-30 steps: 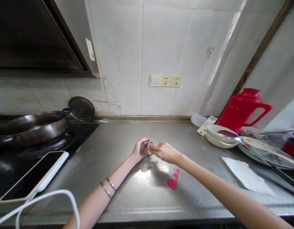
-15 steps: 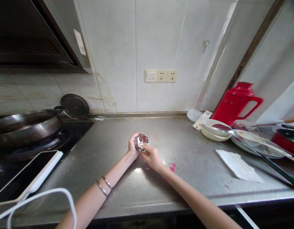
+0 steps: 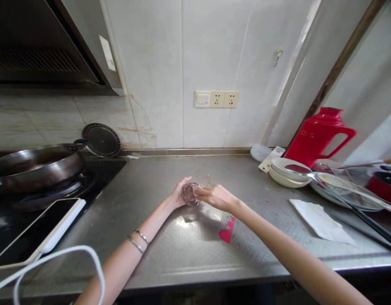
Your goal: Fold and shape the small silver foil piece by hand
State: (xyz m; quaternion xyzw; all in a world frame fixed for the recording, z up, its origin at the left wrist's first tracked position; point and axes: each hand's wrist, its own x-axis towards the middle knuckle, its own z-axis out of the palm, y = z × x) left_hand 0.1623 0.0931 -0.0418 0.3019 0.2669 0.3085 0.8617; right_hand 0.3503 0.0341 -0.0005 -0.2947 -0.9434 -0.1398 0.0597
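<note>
A small shiny glass cup (image 3: pixel 190 194) is tipped with its round mouth toward me, just above the steel counter. Cupped around its left side, my left hand (image 3: pixel 178 194) grips it; two bracelets circle that wrist. My right hand (image 3: pixel 216 197) is closed at the right edge of the cup's mouth, its fingertips against the rim. Something pale shows at those fingertips, too small and blurred to name. On the counter below my right forearm lies a torn red scrap (image 3: pixel 226 233).
To the left, a metal pan (image 3: pixel 39 163) sits on the stove beside a phone (image 3: pixel 30 237) with a white cable. A white tissue (image 3: pixel 322 220), stacked bowls (image 3: pixel 289 173), plates with utensils and a red thermos (image 3: pixel 319 135) are at the right.
My right hand has shifted up and to the right, from in front of the cup to its right rim. More of the red scrap is uncovered. My view has turned slightly.
</note>
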